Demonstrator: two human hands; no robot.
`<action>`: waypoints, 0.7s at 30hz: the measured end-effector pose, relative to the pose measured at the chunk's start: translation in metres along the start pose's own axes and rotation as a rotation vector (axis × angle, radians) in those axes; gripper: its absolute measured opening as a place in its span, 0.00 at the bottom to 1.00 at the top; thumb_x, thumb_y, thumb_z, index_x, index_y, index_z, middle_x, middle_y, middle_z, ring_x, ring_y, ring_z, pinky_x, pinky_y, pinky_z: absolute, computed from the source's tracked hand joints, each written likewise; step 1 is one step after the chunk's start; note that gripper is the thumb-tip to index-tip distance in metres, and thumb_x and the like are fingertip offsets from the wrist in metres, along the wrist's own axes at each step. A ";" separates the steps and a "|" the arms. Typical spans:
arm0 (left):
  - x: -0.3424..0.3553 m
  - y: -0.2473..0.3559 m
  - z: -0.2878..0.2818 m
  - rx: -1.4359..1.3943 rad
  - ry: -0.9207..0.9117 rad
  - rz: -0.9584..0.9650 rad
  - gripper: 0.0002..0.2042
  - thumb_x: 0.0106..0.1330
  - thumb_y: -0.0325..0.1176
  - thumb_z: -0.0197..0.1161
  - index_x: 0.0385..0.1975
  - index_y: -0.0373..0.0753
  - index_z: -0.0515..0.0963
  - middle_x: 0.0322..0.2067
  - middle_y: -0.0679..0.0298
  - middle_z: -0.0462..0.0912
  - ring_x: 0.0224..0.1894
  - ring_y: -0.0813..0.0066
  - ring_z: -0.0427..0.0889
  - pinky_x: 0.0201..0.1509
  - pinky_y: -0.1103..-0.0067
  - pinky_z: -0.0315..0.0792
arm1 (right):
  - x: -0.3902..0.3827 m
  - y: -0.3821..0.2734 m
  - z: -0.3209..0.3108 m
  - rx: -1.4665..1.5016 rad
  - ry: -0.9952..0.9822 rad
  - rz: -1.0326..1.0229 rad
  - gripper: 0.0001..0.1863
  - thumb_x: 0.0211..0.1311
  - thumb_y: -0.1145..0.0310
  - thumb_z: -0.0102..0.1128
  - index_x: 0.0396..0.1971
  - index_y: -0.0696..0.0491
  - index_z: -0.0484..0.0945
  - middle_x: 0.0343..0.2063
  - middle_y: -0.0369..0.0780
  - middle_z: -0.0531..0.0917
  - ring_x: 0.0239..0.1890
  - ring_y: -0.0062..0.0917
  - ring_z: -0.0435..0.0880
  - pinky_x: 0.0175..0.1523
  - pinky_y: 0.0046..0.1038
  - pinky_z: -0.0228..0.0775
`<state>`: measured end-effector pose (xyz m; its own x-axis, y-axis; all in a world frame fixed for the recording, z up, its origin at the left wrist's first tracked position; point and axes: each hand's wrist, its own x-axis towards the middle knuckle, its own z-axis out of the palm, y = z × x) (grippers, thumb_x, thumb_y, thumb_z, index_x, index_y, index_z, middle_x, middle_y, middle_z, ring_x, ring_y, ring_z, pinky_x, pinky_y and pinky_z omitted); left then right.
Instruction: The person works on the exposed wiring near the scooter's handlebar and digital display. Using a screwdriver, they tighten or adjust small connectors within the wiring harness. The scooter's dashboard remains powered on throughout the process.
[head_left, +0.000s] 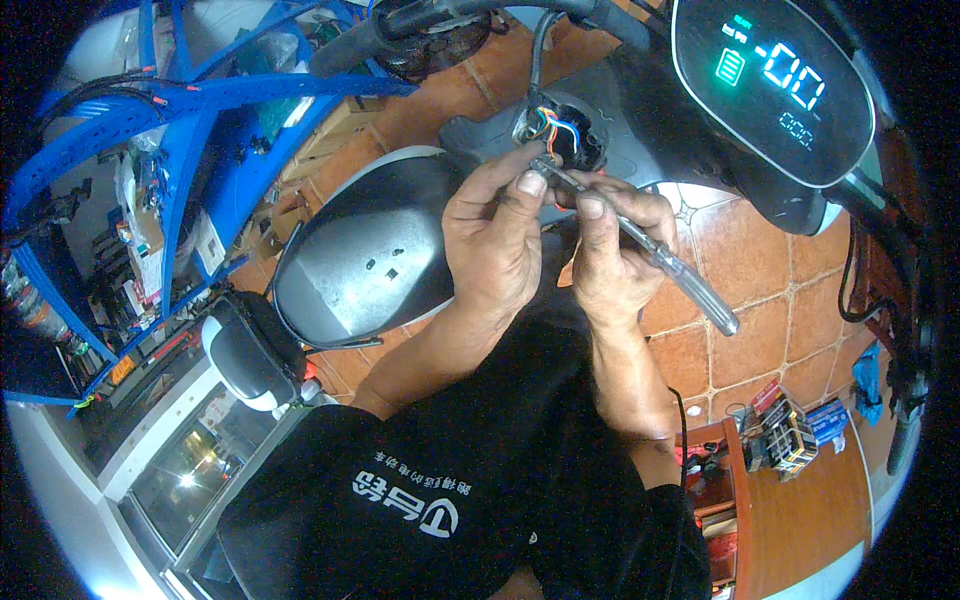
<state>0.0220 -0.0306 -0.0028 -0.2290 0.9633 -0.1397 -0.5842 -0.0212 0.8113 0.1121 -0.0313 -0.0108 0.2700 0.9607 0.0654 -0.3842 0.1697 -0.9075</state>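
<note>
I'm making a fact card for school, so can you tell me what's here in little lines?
Left grip: fingertips by the coloured wires; what they pinch is hard to tell
Right grip: holds a screwdriver with a clear handle
Screen: lit, with a green battery picture
Floor: orange tiles
Left side: blue metal shelving

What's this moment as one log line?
right hand: holding clear-handled screwdriver | left hand: at its tip, held item unclear | coloured wires: exposed | display: lit
</note>
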 end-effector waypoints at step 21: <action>0.000 0.002 -0.001 -0.052 -0.023 -0.017 0.12 0.63 0.21 0.55 0.46 0.28 0.74 0.41 0.55 0.79 0.41 0.69 0.80 0.47 0.76 0.76 | 0.000 0.001 0.000 0.005 -0.001 0.003 0.07 0.58 0.78 0.59 0.30 0.58 0.68 0.31 0.50 0.82 0.34 0.29 0.82 0.40 0.28 0.75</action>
<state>0.0202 -0.0305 -0.0017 -0.2012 0.9695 -0.1401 -0.6278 -0.0178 0.7782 0.1113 -0.0312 -0.0114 0.2683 0.9613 0.0632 -0.3896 0.1683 -0.9055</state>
